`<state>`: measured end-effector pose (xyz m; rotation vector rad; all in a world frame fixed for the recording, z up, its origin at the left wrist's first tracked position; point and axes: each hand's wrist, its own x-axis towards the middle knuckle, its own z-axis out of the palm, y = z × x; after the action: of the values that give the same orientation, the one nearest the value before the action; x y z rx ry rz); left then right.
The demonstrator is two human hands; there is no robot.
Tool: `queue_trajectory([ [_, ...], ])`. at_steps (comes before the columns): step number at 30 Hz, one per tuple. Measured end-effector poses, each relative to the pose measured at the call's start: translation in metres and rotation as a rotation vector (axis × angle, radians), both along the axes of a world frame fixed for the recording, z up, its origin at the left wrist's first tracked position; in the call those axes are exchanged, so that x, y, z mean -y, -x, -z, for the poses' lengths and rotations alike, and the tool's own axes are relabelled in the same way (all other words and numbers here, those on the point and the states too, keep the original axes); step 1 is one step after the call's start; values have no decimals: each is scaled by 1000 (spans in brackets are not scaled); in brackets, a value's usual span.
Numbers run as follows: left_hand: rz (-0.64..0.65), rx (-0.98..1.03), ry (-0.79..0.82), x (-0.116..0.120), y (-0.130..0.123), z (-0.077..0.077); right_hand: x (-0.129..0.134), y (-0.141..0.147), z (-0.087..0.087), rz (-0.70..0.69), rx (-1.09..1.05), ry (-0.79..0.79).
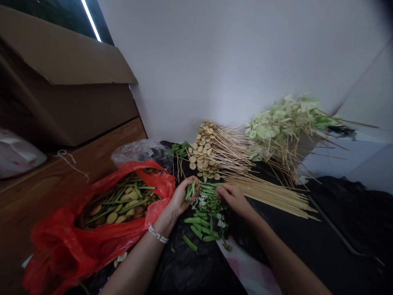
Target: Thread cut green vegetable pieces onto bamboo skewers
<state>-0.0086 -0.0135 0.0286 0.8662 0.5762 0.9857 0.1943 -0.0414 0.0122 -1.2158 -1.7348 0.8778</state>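
My left hand (181, 197) is shut on several cut green bean pieces (189, 191), held upright above a heap of chopped green beans (204, 219). My right hand (233, 198) hangs over the far side of that heap, with its fingers curled down; whether they pinch anything is hidden. Bamboo skewers (270, 196) lie fanned out just beyond my right hand. A bracelet of white beads (158, 234) circles my left wrist.
A red plastic bag (58, 246) of beans and sliced potato (123, 200) lies open to the left, on a wooden surface (27, 192). Beyond are skewered round slices (202, 151) and skewered pale-green pieces (285, 127), a clear bag (138, 150), and a cardboard box (64, 78).
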Motion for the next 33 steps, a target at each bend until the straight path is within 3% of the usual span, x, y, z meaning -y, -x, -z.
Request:
queue_trajectory([
  [3,123,-278,-146,9,-3,-1,-3,-1,6,149,180,-153],
  [6,232,-522,-388,18,-9,-1,-7,-5,12,223,230,-189],
  [11,369,-641,-637,24,-15,1,-10,-9,16,248,206,-188],
  [16,592,-591,-585,27,-11,-7,-10,-9,15,252,182,-189],
  [25,678,-435,-398,30,-11,-7,-18,-20,26,404,117,-185],
  [28,554,-350,-314,29,-10,-3,-21,-20,33,355,239,-238],
  [33,-4,-155,-153,12,-9,6,-17,-12,40,251,614,-276],
])
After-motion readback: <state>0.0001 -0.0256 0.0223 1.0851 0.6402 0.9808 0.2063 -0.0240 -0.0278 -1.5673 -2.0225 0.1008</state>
